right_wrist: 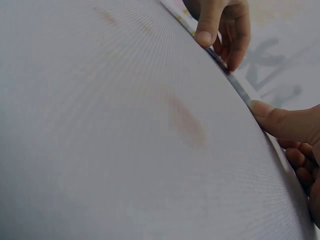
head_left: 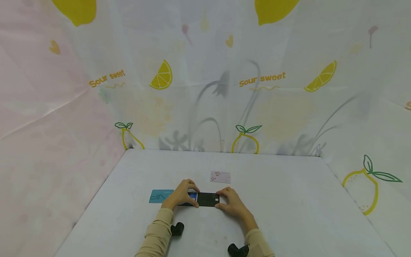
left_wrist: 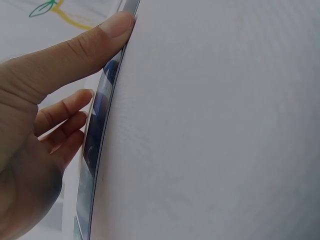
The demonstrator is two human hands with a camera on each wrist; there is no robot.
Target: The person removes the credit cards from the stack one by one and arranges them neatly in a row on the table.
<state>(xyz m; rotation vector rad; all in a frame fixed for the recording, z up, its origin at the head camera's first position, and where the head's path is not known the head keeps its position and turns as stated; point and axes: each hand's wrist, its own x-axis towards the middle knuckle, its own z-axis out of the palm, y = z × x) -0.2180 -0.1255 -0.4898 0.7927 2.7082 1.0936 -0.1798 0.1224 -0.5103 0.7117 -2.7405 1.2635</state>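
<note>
A black card (head_left: 207,200) lies flat on the white table between both hands. My right hand (head_left: 235,204) holds its right end, with thumb and index finger at the corners. The left hand (head_left: 180,194) spans the black card's left end, thumb at the near edge and index finger at the far edge. Beneath that hand lies a dark blue card (head_left: 193,196), side by side with the black one and partly hidden by the fingers. Left of it is a teal card (head_left: 158,196) with large dark lettering. The left wrist view shows the left thumb (left_wrist: 116,26) along the cards' edge.
A pale pink patterned card (head_left: 220,177) lies farther back on the table (head_left: 273,200). Behind the table hangs a lemon-print cloth (head_left: 199,107), which also encloses both sides. A black device is strapped at each wrist.
</note>
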